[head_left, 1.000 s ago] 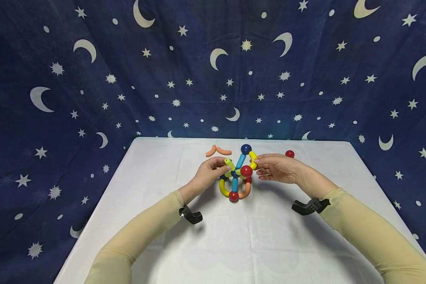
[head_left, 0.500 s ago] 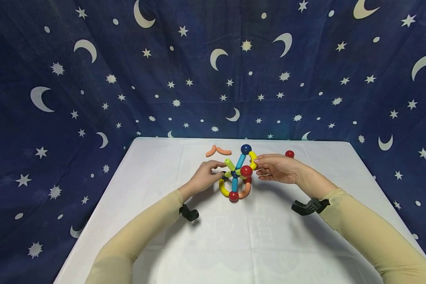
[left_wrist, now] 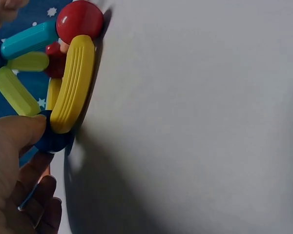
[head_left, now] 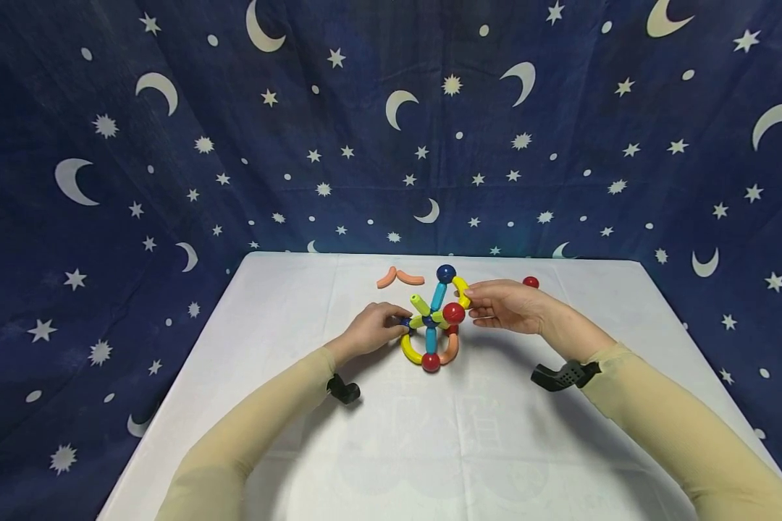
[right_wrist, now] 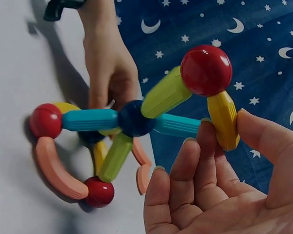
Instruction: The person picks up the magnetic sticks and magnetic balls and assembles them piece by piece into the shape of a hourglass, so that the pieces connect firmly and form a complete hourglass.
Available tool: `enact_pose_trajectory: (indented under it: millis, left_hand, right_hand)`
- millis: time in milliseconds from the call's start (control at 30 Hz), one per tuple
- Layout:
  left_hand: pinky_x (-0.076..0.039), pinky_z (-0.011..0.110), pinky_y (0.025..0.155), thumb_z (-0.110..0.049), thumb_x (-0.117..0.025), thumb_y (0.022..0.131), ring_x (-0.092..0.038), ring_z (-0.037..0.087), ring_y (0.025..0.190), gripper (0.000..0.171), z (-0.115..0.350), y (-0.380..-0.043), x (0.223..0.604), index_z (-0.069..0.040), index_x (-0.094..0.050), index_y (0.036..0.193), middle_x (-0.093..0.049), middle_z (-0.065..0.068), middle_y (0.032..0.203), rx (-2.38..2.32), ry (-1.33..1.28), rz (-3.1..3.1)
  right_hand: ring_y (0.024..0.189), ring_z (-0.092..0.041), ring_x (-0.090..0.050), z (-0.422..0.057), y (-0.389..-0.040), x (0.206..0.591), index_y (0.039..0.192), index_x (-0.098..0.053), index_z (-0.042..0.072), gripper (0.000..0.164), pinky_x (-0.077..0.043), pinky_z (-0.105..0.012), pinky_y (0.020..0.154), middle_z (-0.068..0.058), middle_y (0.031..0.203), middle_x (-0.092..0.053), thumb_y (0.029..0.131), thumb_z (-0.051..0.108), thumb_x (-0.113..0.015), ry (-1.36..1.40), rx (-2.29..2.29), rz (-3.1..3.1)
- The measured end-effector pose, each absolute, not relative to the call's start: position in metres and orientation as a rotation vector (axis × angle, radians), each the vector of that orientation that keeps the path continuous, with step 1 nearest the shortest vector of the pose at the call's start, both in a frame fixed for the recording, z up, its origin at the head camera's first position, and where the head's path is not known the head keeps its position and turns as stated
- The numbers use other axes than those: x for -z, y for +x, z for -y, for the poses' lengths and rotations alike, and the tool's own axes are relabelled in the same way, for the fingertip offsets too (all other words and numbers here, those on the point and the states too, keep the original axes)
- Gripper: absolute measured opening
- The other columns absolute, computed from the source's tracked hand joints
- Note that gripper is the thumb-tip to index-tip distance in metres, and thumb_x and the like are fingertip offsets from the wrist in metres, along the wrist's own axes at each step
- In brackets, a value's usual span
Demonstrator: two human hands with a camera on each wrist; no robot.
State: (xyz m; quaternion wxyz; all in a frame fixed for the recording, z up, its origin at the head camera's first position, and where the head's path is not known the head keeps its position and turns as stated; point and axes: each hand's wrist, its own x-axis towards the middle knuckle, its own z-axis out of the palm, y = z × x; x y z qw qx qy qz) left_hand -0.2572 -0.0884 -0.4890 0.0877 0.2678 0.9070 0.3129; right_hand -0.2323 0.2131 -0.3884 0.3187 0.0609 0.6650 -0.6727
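A toy structure of balls and ribbed rods stands on the table, with blue rods (head_left: 431, 340), light green rods (right_wrist: 116, 157) and curved yellow and orange rods joined at red and dark blue balls. My left hand (head_left: 370, 331) pinches a low dark blue ball (left_wrist: 52, 139) on the structure's left side, thumb on top and fingers beneath. On the other side, my right hand (head_left: 511, 307) holds an upper curved yellow rod (right_wrist: 223, 119) between thumb and fingertips. That rod meets a red ball (right_wrist: 206, 70) at one end; fingers hide its other end in the right wrist view.
Two loose curved orange rods (head_left: 410, 278) lie behind the structure, towards the left. A single red ball (head_left: 531, 282) sits beyond my right hand. White cloth covers the table (head_left: 378, 449), and a dark blue moon-and-star curtain (head_left: 365, 145) hangs behind it.
My left hand has moved from the upright light green rod down to the low dark blue ball. The top of the structure has shifted slightly left, my right hand moving along with it.
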Motion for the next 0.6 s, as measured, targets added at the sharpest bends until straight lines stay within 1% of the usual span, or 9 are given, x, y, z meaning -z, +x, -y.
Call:
enact_pose_trajectory:
  millis: [100,200,333,467,600]
  left_hand:
    - [-0.046,0.036,0.094,-0.026,-0.075,0.095,-0.061,0.014,0.100,0.032,0.091,-0.250,0.487,-0.015,-0.073,0.124,-0.072,-0.003,0.114,-0.933,0.783,-2.706]
    - [-0.048,0.033,0.087,-0.030,-0.077,0.093,-0.059,0.012,0.093,0.032,0.096,-0.241,0.489,-0.016,-0.074,0.121,-0.070,-0.006,0.104,-0.977,0.741,-2.689]
    - [-0.049,0.031,0.083,-0.028,-0.076,0.093,-0.060,0.010,0.090,0.032,0.101,-0.228,0.493,-0.015,-0.073,0.122,-0.067,-0.009,0.097,-1.064,0.715,-2.628]
    - [-0.050,0.030,0.082,-0.023,-0.073,0.094,-0.062,0.008,0.088,0.030,0.101,-0.214,0.494,-0.015,-0.073,0.123,-0.068,-0.011,0.096,-1.107,0.730,-2.571]
    - [-0.051,0.028,0.081,-0.022,-0.070,0.097,-0.063,0.006,0.088,0.026,0.098,-0.200,0.493,-0.016,-0.074,0.122,-0.070,-0.013,0.096,-1.146,0.724,-2.491]
  right_hand:
    - [0.096,-0.022,-0.060,-0.211,-0.239,0.387,0.133,-0.053,0.003,0.041,-0.053,-0.033,0.091,-0.004,0.101,-0.067,0.101,0.026,-0.066,0.164,1.752,-1.778]
    - [0.096,-0.023,-0.061,-0.207,-0.248,0.384,0.137,-0.051,0.003,0.047,-0.053,-0.034,0.091,-0.005,0.102,-0.067,0.100,0.027,-0.067,0.165,1.725,-1.814]
    - [0.100,-0.023,-0.062,-0.202,-0.262,0.382,0.141,-0.049,0.002,0.053,-0.053,-0.034,0.091,-0.004,0.105,-0.068,0.099,0.030,-0.068,0.147,1.675,-1.851]
    - [0.105,-0.024,-0.061,-0.200,-0.274,0.381,0.136,-0.050,0.003,0.048,-0.054,-0.035,0.091,-0.005,0.108,-0.068,0.100,0.030,-0.066,0.131,1.631,-1.845]
    - [0.105,-0.026,-0.060,-0.197,-0.284,0.381,0.131,-0.055,0.003,0.042,-0.054,-0.037,0.091,-0.008,0.110,-0.066,0.100,0.029,-0.066,0.086,1.586,-1.833]
